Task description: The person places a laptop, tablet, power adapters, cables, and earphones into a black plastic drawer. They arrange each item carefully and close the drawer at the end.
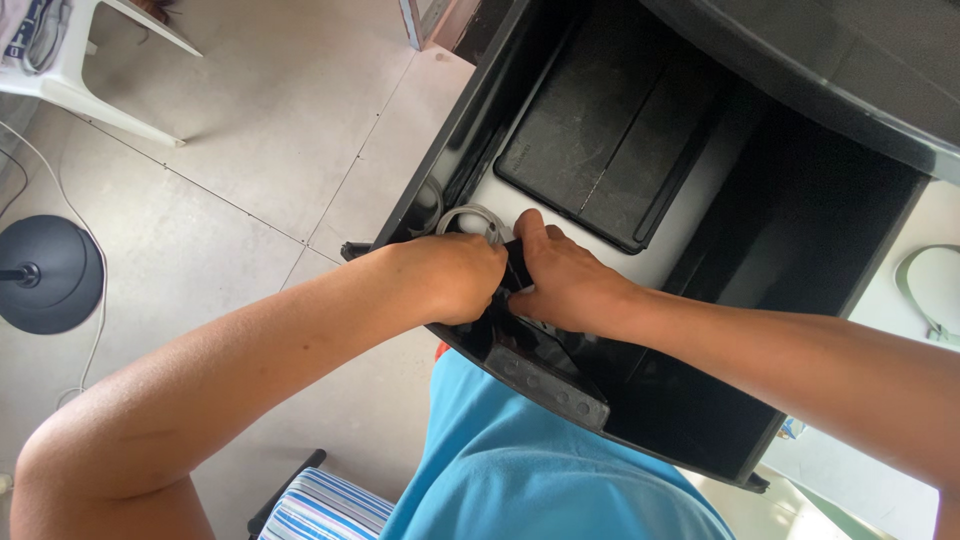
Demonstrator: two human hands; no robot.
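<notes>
At the middle of the frame, both hands meet inside an open black drawer (455, 130). The left hand (455, 280) and right hand (565, 280) are each closed on a small black object (518, 265) held between them, beside a coil of white cable (470, 218). A flat black case (610, 120) lies above. A black round stand base (50, 275) sits at left.

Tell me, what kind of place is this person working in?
Probably a room in a home or small office: a pale tiled floor, a white plastic chair, a round black stand base, and an open black drawer where both hands work.
</notes>
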